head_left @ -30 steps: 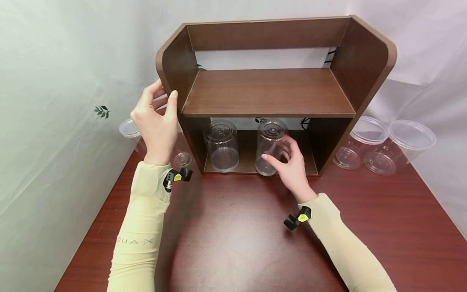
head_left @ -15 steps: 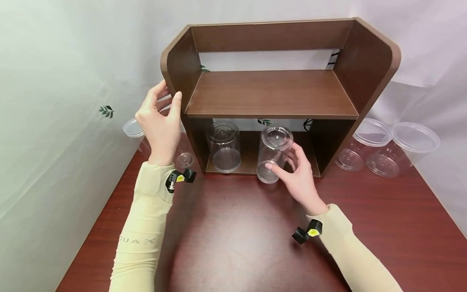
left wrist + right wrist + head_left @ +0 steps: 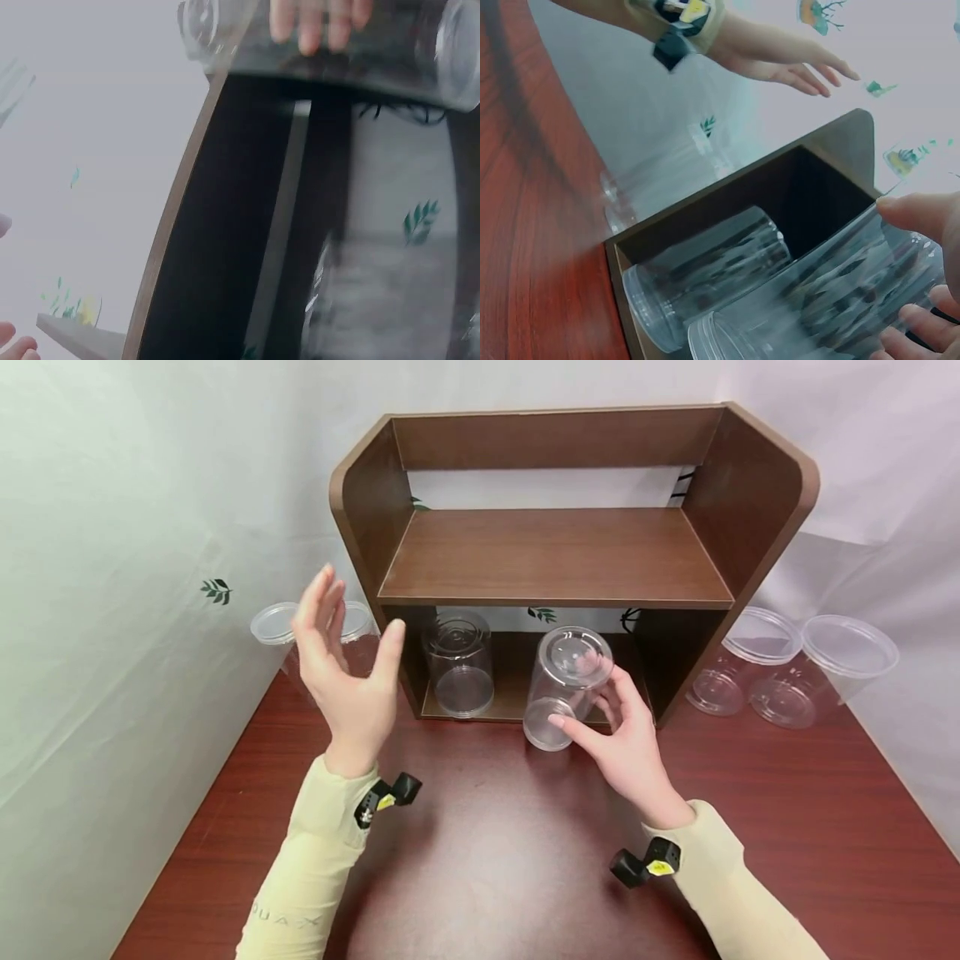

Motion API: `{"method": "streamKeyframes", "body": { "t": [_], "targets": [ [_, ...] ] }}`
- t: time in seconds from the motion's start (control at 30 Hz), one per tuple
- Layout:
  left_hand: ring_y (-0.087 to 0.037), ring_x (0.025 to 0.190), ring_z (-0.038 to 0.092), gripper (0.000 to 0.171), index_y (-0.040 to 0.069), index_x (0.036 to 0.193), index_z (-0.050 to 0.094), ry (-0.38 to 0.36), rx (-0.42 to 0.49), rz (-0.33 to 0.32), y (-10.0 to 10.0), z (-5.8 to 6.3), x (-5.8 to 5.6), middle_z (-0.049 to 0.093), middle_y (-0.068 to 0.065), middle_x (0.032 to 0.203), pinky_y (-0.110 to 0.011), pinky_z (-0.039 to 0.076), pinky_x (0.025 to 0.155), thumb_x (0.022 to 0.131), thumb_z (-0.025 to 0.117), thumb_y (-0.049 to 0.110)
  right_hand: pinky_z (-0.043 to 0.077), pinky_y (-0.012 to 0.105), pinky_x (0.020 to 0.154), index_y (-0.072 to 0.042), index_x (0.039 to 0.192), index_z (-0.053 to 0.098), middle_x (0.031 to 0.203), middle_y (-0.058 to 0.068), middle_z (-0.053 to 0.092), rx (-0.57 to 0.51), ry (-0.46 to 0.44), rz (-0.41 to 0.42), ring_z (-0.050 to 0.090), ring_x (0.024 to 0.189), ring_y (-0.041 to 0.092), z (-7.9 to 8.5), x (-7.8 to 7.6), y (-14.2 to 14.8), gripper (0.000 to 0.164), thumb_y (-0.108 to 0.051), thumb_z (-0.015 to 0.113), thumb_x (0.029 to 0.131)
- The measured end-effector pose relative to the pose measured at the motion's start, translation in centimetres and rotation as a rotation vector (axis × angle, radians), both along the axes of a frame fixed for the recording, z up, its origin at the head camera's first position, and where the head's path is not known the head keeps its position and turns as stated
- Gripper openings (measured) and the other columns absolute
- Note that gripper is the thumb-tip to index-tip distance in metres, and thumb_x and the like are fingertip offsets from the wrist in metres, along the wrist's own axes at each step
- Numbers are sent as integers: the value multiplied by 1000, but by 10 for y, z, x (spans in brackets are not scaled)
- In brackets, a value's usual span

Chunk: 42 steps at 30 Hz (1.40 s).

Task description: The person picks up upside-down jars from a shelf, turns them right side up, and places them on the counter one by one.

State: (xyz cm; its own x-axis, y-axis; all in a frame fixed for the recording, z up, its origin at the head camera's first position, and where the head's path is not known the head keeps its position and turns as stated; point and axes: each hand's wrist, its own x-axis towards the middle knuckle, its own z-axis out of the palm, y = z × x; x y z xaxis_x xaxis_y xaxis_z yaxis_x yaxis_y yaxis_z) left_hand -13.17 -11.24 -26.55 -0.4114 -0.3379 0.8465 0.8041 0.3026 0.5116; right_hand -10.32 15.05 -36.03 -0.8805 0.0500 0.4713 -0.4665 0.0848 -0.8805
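Observation:
A clear plastic jar (image 3: pixel 567 689) stands tilted at the front of the lower compartment, its ringed end facing up. My right hand (image 3: pixel 626 747) grips it from the right, thumb in front and fingers round the far side. In the left wrist view the jar (image 3: pixel 397 52) crosses the top, with fingertips (image 3: pixel 307 34) against it. My left hand (image 3: pixel 348 681) is raised in front of the left side of the brown shelf (image 3: pixel 555 556); its fingers are spread and hold nothing. A second clear jar (image 3: pixel 461 672) stands upright inside the lower compartment, left of the held one.
Two clear jars (image 3: pixel 847 652) (image 3: pixel 761 639) stand on the red-brown table (image 3: pixel 480 860) right of the shelf. Two more jars (image 3: pixel 276 625) (image 3: pixel 356 622) on the left are partly hidden by my left hand. White sheeting (image 3: pixel 112 568) hangs behind and at both sides.
The right hand has drawn its jar forward toward the shelf's front edge, tilting it. My left hand has let go of the shelf's left side and come down and nearer.

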Motion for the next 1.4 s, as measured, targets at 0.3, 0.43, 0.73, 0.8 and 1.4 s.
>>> {"method": "streamKeyframes", "body": {
  "t": [0.3, 0.43, 0.73, 0.8, 1.4],
  "targets": [
    [-41, 116, 59, 58, -22, 121, 55, 56, -114, -117, 19, -26, 21, 62, -30, 123, -49, 47, 104, 93, 76, 25, 44, 33, 107, -6, 145, 50, 135, 12, 57, -32, 36, 24, 57, 115, 24, 8, 12, 1, 81, 18, 81, 74],
    [-39, 117, 59, 55, -19, 122, 57, 39, -192, -171, 24, -48, 20, 63, -29, 123, -47, 47, 104, 91, 77, 22, 43, 32, 109, -7, 144, 51, 137, 12, 57, -50, 41, 26, 54, 125, 23, 11, 15, 2, 80, 19, 80, 74],
    [-31, 129, 54, 71, 0, 139, 56, -116, -451, -336, 39, -103, 12, 59, -13, 139, -44, 41, 110, 81, 87, 25, 41, 35, 111, -5, 143, 51, 137, 15, 59, -74, 40, 47, 54, 128, 27, 16, 22, 1, 75, 17, 79, 77],
    [-27, 131, 52, 78, 3, 143, 53, -166, -519, -374, 42, -110, 12, 56, -10, 141, -42, 41, 111, 78, 90, 29, 41, 35, 111, -5, 143, 51, 136, 15, 59, -72, 33, 50, 54, 127, 27, 17, 23, 1, 75, 16, 80, 77],
    [-21, 132, 50, 107, 9, 154, 41, -252, -606, -424, 58, -126, 13, 50, -4, 149, -38, 40, 111, 66, 99, 27, 45, 39, 107, 0, 144, 47, 139, 21, 51, -305, 13, 161, 55, 129, 30, 19, 30, -5, 76, 30, 67, 77]
  ]
}}
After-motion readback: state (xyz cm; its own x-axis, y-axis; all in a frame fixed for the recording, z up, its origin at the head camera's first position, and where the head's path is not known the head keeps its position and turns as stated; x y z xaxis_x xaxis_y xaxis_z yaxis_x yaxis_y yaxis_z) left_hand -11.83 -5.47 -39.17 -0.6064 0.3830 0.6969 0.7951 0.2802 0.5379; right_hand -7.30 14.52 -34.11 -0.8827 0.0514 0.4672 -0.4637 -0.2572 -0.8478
